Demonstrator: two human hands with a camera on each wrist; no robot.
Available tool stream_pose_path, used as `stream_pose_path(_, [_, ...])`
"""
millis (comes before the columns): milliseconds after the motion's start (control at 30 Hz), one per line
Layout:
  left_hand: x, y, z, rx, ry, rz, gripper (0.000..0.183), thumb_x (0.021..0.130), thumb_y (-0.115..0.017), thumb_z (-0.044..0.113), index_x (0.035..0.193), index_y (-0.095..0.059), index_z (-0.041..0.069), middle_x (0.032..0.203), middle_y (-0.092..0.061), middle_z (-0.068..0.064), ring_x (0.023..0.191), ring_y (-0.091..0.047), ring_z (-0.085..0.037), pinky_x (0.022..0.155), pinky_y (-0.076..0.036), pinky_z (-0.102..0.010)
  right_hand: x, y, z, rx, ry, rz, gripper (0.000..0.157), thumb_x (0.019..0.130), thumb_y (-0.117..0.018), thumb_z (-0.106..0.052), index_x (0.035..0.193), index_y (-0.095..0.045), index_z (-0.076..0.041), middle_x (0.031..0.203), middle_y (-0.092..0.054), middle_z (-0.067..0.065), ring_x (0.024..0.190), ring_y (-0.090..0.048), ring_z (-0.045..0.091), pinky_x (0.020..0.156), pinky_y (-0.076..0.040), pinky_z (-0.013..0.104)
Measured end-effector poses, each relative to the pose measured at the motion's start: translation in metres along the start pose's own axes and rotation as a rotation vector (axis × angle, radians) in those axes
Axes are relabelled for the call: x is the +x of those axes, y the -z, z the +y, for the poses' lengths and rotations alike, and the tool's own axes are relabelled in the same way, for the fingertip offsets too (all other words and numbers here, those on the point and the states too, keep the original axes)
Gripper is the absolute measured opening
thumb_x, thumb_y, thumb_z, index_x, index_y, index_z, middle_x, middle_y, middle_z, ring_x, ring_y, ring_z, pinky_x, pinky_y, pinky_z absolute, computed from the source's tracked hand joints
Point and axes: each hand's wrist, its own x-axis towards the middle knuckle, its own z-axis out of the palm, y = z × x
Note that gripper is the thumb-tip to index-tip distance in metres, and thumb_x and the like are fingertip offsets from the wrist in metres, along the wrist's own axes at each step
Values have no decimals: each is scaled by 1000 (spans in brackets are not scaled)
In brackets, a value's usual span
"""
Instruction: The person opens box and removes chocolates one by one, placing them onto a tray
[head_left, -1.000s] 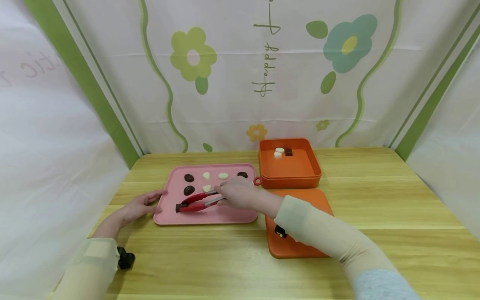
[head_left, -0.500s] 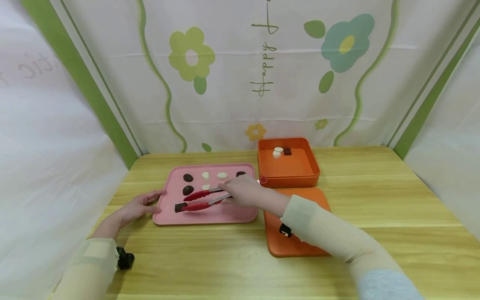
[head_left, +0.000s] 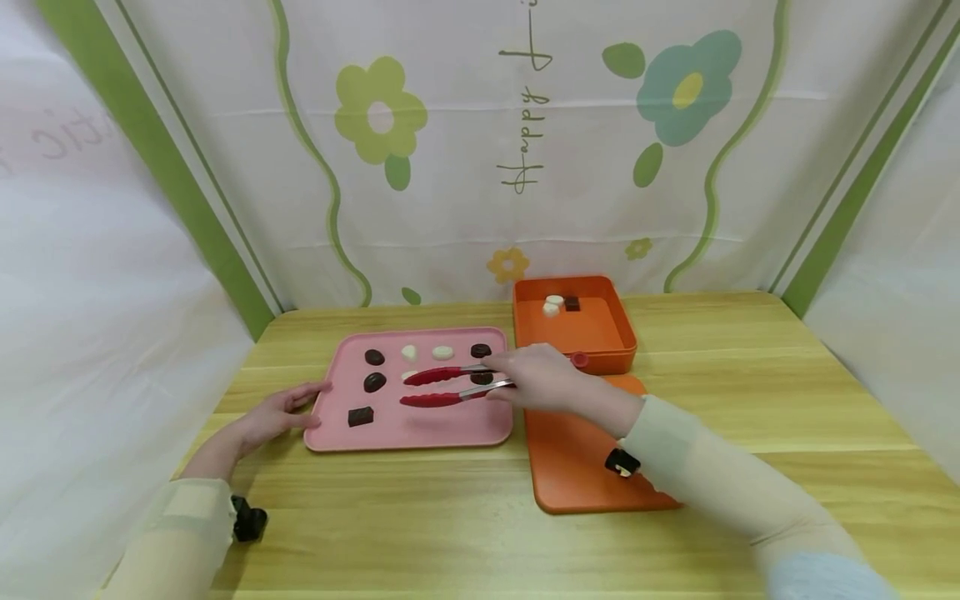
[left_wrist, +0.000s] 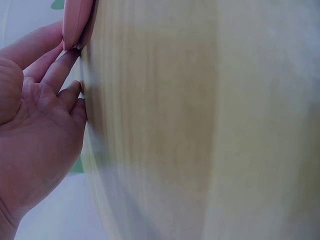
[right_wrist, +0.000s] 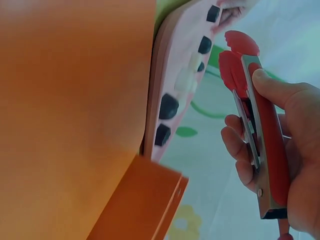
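Observation:
My right hand grips a pair of tongs, with red tips and metal arms. The tongs' tips are spread, nothing between them, above the pink tray. On that tray lie several dark and white chocolates, some partly covered by the tongs. One dark rectangular chocolate sits alone near the tray's front left corner. My left hand rests its thumb and fingers on the tray's left edge. In the left wrist view, the thumb touches the pink tray and the lower fingers are near the table.
Behind the right hand stands an orange box with two white pieces and a dark block inside. An orange lid-like board lies in front of it, under the right forearm. A patterned cloth backs the wooden table.
The tongs have let go of the dark rectangular chocolate, opened wider and moved right with my right hand. The chocolate stays on the tray. My left hand keeps its place.

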Motion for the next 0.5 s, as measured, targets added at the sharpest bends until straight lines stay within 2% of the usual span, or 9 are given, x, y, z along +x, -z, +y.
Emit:
stream_pose_path(100, [0,0,0,6,-2,1,73,91,-69,19,151,-30,0,155,-19,-27,143,-5,-46,110,-3,-64,-10,2,10,-2,-22,31,42,87,-72,-42,119,-67,-15,86,-68,-8,64,-56,10,52,-42,25])
stream_pose_path(267, [1,-1,1,9,-1,-1,74,91,-69,19,151,-30,0,154,-19,-27,142,-5,-46,109,-3,-64,-29,9,24,-14,-67,86,48,85,-74,-42,124,-66,-14,107,-70,-2,74,-62,12,58,-48,28])
stream_pose_path(500, [0,-2,0,15,-11,7,73,91,-69,18,150,-31,-1,154,-20,-27,142,-8,-47,110,-5,-64,-50,19,40,-14,-118,127,53,85,-74,-42,129,-62,-14,112,-70,3,82,-64,17,64,-52,34])
